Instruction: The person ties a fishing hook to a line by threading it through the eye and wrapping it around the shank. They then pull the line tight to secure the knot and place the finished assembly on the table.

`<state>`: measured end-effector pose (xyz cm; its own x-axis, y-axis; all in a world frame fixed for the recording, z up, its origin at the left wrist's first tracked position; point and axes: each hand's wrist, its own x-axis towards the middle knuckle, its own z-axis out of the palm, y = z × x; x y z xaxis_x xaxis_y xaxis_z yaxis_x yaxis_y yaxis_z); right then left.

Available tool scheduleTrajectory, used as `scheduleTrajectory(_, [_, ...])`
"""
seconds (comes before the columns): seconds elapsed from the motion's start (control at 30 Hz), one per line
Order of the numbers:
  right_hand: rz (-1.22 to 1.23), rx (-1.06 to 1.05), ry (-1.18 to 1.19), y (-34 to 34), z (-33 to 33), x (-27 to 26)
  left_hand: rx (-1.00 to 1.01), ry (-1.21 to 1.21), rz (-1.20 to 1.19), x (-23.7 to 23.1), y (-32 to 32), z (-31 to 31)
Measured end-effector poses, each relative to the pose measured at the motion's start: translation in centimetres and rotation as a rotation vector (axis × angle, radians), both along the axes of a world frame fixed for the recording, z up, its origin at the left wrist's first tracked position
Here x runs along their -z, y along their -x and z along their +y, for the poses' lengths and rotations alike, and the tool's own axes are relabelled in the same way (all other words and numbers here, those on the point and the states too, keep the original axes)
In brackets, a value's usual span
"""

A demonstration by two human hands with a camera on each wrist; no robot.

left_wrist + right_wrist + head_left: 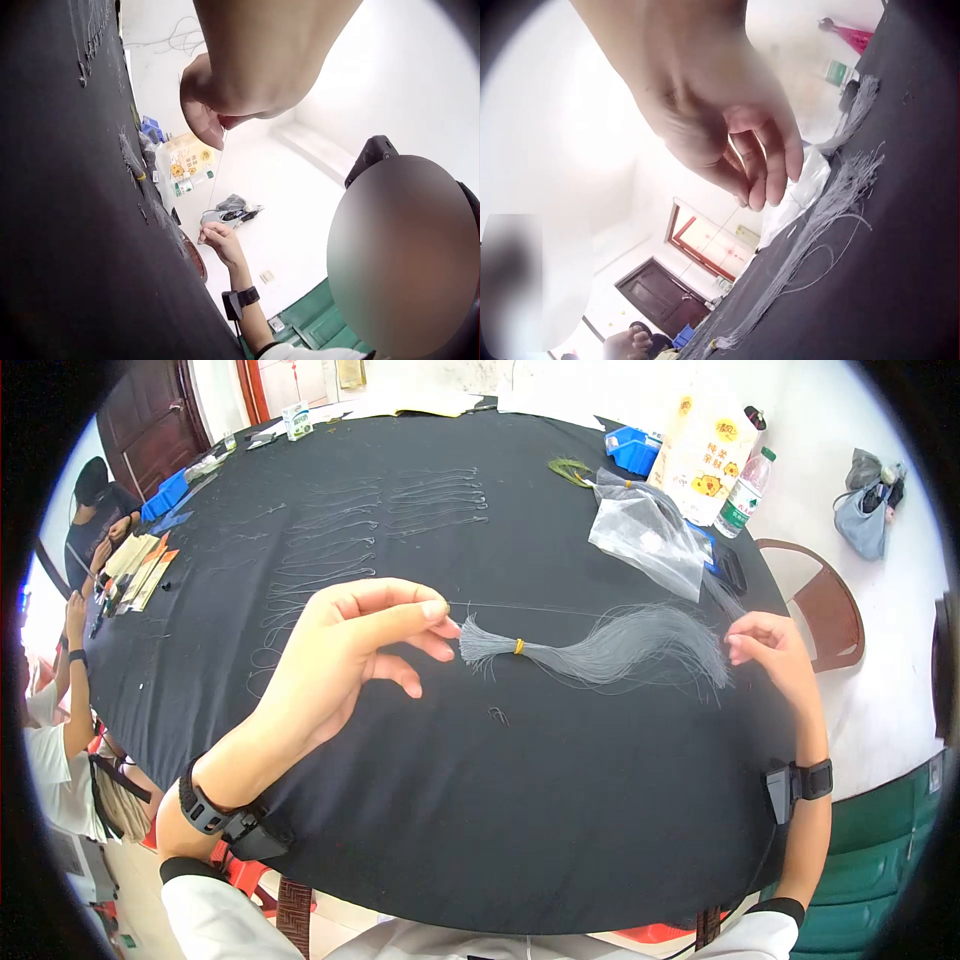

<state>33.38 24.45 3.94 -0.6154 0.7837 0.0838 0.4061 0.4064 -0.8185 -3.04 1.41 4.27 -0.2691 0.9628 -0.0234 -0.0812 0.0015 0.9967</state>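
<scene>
A single thin grey strand [530, 606] runs nearly straight between my two hands above the black tablecloth. My left hand [325, 655] pinches its left end between thumb and forefinger, the other fingers loosely bent. At the right, my right hand [782, 652] pinches the other end with its fingertips, as the right wrist view also shows. Below the strand lies a bundle of long grey strands [625, 645], bound near its left end by a yellow band [519, 646]. A small dark coil [498, 714] lies nearer to me.
Rows of looped strands [320, 548] lie behind my left hand. At the back right are a clear plastic bag [640, 550] with more strands, a tissue pack [700, 460], a bottle [745, 495] and a blue bin [632, 452]. Other people sit at the left edge.
</scene>
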Motion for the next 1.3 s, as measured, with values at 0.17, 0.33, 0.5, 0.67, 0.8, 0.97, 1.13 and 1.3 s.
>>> scheduleTrajectory(0.17, [-0.125,0.044,0.036,-0.7,-0.2,-0.5,0.087,0.089,-0.176,-0.1,0.0,0.1])
scheduleTrajectory(0.33, [-0.218,-0.231,-0.033,5.0,-7.7,-1.7,0.151,0.137,-0.300,-0.1,-1.4,0.5])
scheduleTrajectory(0.5, [0.025,-0.538,-0.604,11.1,-12.0,-0.1,0.284,0.211,-0.376,0.6,-3.5,0.7])
scheduleTrajectory(0.67, [0.159,-0.451,-0.853,13.6,-12.2,1.1,0.335,0.195,-0.433,1.5,-4.0,0.5])
scheduleTrajectory(0.8, [0.121,-0.435,-0.991,13.8,-12.4,1.8,0.305,0.236,-0.417,2.2,-3.7,0.4])
scheduleTrajectory(0.97, [0.097,-0.459,-1.063,13.8,-12.2,2.1,0.306,0.238,-0.442,3.4,-3.8,0.2])
scheduleTrajectory(1.13, [0.114,-0.454,-1.059,13.6,-12.0,2.5,0.293,0.255,-0.409,3.3,-3.9,0.2])
scheduleTrajectory(1.3, [0.067,-0.479,-1.090,13.6,-12.0,2.4,0.311,0.233,-0.376,3.5,-3.8,0.2])
